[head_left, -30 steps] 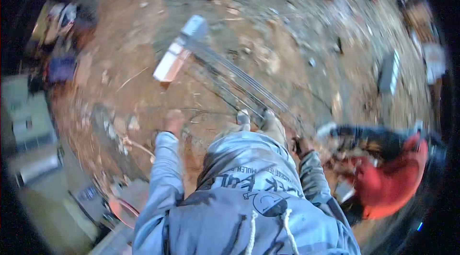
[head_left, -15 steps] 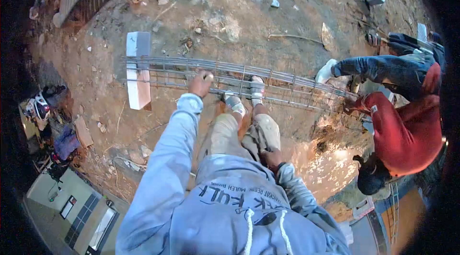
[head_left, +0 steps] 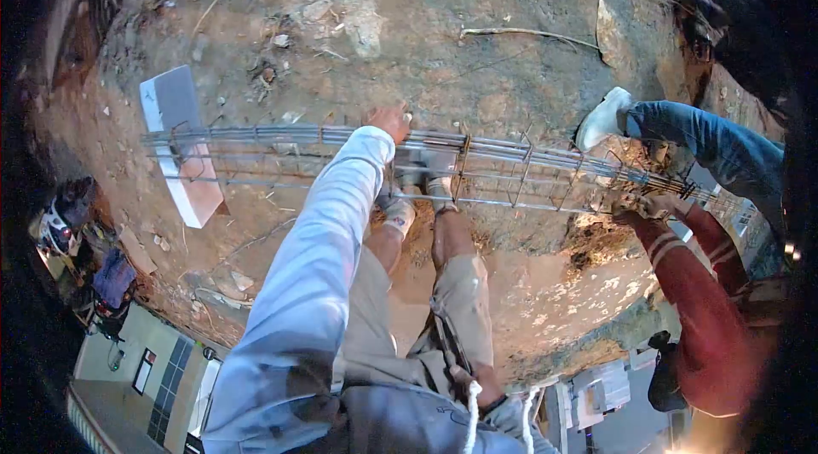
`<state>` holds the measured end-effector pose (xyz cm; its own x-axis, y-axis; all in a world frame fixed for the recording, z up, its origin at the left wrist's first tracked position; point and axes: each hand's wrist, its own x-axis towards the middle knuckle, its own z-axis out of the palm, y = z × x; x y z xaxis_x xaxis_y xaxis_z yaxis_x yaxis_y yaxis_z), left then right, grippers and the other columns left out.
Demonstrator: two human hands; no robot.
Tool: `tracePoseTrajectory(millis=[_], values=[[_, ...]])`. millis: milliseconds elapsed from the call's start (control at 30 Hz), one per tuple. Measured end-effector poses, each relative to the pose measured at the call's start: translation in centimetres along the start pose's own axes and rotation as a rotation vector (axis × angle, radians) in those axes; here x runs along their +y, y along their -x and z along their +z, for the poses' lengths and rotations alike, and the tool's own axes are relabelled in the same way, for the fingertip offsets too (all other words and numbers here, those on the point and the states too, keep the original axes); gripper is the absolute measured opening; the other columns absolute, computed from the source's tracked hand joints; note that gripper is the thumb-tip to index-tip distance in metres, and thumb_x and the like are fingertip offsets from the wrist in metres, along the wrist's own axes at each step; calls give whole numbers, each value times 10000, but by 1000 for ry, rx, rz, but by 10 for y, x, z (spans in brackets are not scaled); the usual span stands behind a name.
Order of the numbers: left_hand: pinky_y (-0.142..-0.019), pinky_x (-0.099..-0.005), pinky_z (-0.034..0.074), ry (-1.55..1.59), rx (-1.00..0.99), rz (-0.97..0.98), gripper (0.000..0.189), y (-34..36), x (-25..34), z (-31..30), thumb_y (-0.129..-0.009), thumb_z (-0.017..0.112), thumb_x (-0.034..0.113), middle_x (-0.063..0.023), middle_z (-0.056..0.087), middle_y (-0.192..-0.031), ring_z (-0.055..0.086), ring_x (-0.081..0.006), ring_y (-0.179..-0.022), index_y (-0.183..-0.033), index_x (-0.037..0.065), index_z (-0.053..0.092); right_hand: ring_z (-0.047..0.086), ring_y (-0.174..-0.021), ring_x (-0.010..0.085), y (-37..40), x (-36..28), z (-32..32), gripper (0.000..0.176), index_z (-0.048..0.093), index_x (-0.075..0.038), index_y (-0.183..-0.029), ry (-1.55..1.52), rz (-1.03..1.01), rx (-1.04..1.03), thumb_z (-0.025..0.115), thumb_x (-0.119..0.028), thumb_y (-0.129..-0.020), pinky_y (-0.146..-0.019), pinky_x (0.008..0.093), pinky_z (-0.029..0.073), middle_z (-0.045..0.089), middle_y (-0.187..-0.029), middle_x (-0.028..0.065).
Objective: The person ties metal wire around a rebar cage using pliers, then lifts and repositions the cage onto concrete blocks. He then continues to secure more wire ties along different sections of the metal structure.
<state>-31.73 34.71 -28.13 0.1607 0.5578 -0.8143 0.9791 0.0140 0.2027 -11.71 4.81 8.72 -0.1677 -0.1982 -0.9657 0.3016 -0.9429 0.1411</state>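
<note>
A long rebar cage [head_left: 520, 168] of thin steel bars and square stirrups runs across the view, low over the ground. At its far bars is my left hand [head_left: 389, 121], its fingers curled, with a small pale spot showing at the fingertips. The sleeve covers part of the bars. My right hand [head_left: 460, 373] is low by my right thigh, partly hidden and closed around something dark and thin that I cannot make out. Under the cage's left end sits a pale block [head_left: 181, 147]. My feet [head_left: 399, 213] are beside and beneath the bars.
To the right, a person in a red top [head_left: 711, 335] bends with both hands at the cage's right end. Another person's leg in jeans [head_left: 707, 130], with a white boot [head_left: 603, 117], stands beside the bars. A stick [head_left: 528, 31] and stones lie on the dirt beyond.
My left hand has moved forward to the cage's far bars. My view has tilted and shifted, and I lean further over the cage. The person in red has both arms stretched toward the bars.
</note>
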Motion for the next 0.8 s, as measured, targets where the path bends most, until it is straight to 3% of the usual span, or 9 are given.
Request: tracePoseTrajectory(millis=[200, 267, 300, 400, 467, 600, 667, 733, 800], values=[[-809, -389, 480, -173, -79, 13, 295, -26, 25, 22, -793, 573, 260, -150, 630, -1016, 605, -289, -959, -1014, 75, 639, 596, -684, 236, -2, 1, -10, 410, 599, -30, -1010, 109, -236, 137, 569, -392, -820, -641, 360, 457, 615, -717, 147], [-819, -391, 475, -190, 9, 3, 284, -27, 16, 29, -787, 574, 245, -150, 633, -1002, 611, -281, -945, -1009, 80, 641, 616, -755, 267, 4, -24, -16, 393, 589, -32, -1034, 93, -11, -14, 553, -362, -826, -679, 368, 460, 629, -807, 187], [-818, -390, 475, -107, 64, 46, 291, -22, 14, 24, -791, 550, 243, -146, 635, -989, 614, -294, -924, -1013, 77, 637, 609, -753, 262, -3, 0, -10, 365, 583, -20, -1005, 163, -215, 90, 533, -340, -837, -683, 376, 455, 619, -784, 178], [-803, -401, 479, 11, 9, -80, 280, 6, 22, -19, -798, 521, 251, -136, 636, -984, 614, -311, -904, -980, 83, 651, 554, -517, 201, -10, 17, -7, 309, 611, -15, -894, -33, -163, 55, 583, -315, -830, -520, 332, 445, 586, -614, 106], [-762, -402, 491, -111, -72, -8, 262, 34, 21, -48, -798, 500, 241, -132, 639, -972, 619, -310, -883, -921, 86, 672, 532, -476, 135, 13, -27, -8, 181, 596, -23, -823, -298, 41, 14, 591, -204, -832, -431, 285, 420, 573, -597, 55], [-726, -388, 507, -84, 111, 190, 234, 76, -9, -47, -797, 507, 206, -129, 646, -941, 627, -281, -877, -885, 83, 684, 520, -432, 170, 15, -28, -2, 161, 564, -7, -865, -410, -145, -52, 571, -165, -835, -359, 308, 414, 543, -614, 78], [-744, -397, 502, -121, -28, 144, 250, 147, 7, -102, -777, 524, 224, -145, 641, -954, 625, -298, -880, -894, 67, 680, 590, -612, 260, 15, -35, -2, 295, 550, 6, -1012, -138, -350, 95, 579, -221, -826, -545, 369, 462, 608, -764, 154], [-756, -413, 494, 221, -22, -56, 286, 166, -18, -68, -755, 529, 244, -160, 635, -972, 624, -312, -877, -901, 44, 672, 610, -749, 306, -20, -14, -5, 383, 538, 3, -1096, 162, -644, 309, 581, -257, -819, -676, 392, 465, 630, -852, 194], [-728, -448, 478, 278, -74, -79, 281, 201, -28, -67, -693, 595, 274, -233, 616, -834, 605, -376, -798, -854, 51, 652, 613, -760, 293, -35, -14, -17, 347, 558, 0, -1062, 351, -747, 382, 571, -251, -823, -682, 390, 466, 637, -848, 181]])
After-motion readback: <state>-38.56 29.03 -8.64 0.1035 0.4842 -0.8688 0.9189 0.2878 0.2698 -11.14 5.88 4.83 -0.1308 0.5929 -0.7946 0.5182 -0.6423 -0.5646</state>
